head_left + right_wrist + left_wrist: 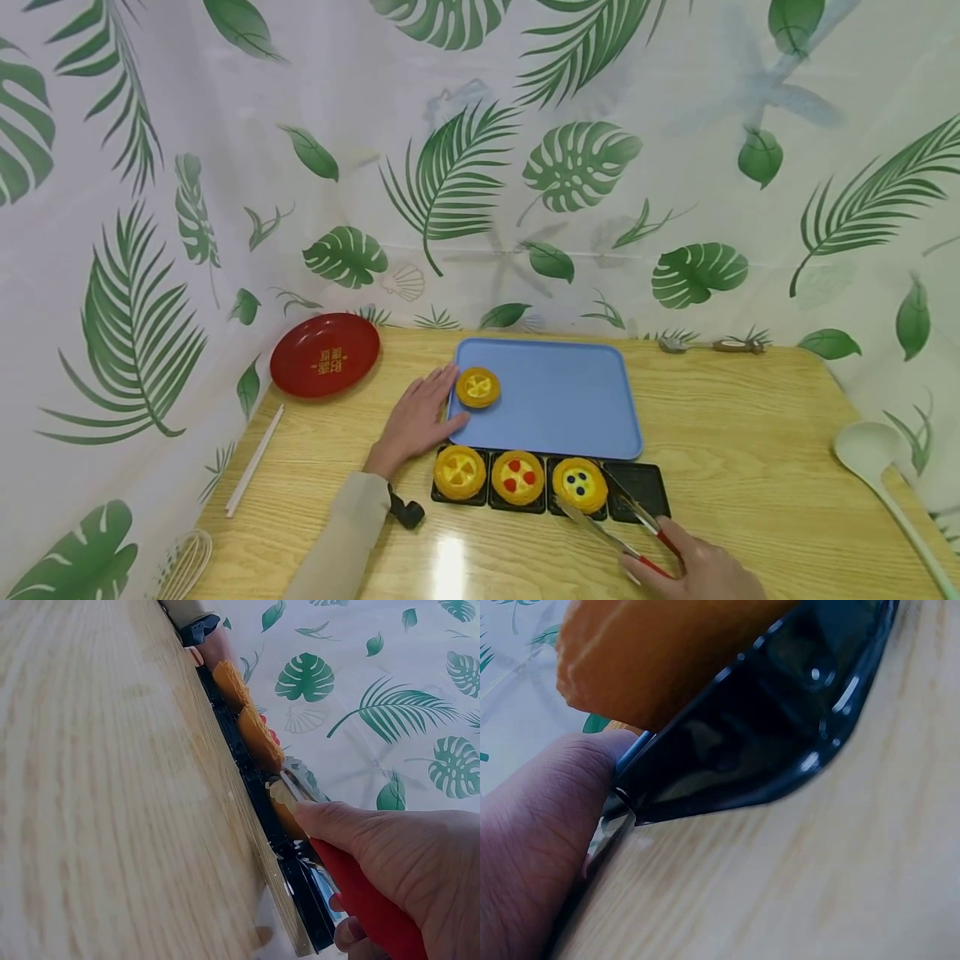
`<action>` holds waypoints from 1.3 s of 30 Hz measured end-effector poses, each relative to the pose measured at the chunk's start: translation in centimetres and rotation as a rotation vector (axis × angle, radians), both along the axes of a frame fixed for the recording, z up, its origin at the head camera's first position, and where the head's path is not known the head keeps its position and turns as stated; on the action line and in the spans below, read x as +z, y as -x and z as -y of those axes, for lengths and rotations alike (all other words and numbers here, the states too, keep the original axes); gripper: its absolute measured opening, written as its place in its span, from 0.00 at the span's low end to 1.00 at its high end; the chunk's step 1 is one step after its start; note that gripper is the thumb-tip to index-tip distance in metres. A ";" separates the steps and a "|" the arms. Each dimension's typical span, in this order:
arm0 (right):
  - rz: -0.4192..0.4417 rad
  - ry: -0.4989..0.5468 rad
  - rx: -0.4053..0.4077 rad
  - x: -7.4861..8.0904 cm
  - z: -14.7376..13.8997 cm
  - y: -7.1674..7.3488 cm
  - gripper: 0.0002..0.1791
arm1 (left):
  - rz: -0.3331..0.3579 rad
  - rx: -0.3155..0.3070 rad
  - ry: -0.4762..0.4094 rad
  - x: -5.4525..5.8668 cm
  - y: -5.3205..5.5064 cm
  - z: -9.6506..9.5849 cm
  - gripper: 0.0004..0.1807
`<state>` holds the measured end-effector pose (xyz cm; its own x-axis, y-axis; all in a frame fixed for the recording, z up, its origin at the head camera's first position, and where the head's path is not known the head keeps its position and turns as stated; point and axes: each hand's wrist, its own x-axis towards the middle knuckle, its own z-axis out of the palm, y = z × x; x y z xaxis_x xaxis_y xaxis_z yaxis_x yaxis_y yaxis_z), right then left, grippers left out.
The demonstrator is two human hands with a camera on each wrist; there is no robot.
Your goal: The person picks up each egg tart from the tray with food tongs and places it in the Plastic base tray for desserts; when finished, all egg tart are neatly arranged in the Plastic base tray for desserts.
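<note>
Holding tongs (622, 547) (red-handled) around a blue-dotted tart (580, 487): the right hand (708, 568)

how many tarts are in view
4: one tart at the left end of the blue tray, three in black compartments, left to right: yellow-topped tart, red-topped tart, dark-dotted tart between the tongs. None seem hidden.

Sleeve (341, 533), left arm: one, long, plain, pale beige, loose in cut, ending at the wrist. Wrist unit (408, 513), left: one, small, black, compact, apparently fixed to a dark band, though too small to confirm. Left hand (416, 421): bare, five digits. Right hand (708, 567): bare, partly cropped in the head view.
</note>
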<state>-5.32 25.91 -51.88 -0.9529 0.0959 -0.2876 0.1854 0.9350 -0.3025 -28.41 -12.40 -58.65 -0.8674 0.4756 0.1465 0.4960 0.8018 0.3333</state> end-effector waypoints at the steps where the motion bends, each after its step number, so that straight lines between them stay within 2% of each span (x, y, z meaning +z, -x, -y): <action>1: 0.003 0.000 0.004 0.0 0.0 0.1 0.46 | 0.002 0.001 0.003 0.0 0.0 0.0 0.50; 3: 0.012 -0.007 0.005 -0.1 0.0 0.2 0.50 | 0.002 0.001 0.007 -0.1 0.0 0.0 0.50; 10: 0.034 -0.020 0.000 -0.3 -0.1 0.3 0.56 | 0.011 0.003 -0.002 -0.1 -0.1 0.1 0.50; 21: 0.052 -0.006 -0.015 -0.6 -0.3 0.6 0.57 | 0.008 0.003 0.012 -0.1 0.0 0.1 0.50; 29: 0.057 0.000 -0.041 -0.4 -0.3 0.9 0.62 | -0.003 0.001 0.003 -0.1 0.0 0.1 0.50; 31: 0.034 0.022 -0.051 -0.3 -0.2 0.9 0.59 | 0.001 0.003 0.005 -0.1 0.0 0.1 0.50; 35: -0.033 0.077 -0.073 0.1 0.0 0.8 0.46 | 0.011 0.006 0.008 0.0 0.0 0.0 0.50; 39: -0.083 0.089 -0.068 0.6 0.0 1.2 0.43 | 0.014 0.007 0.008 0.0 0.1 0.1 0.50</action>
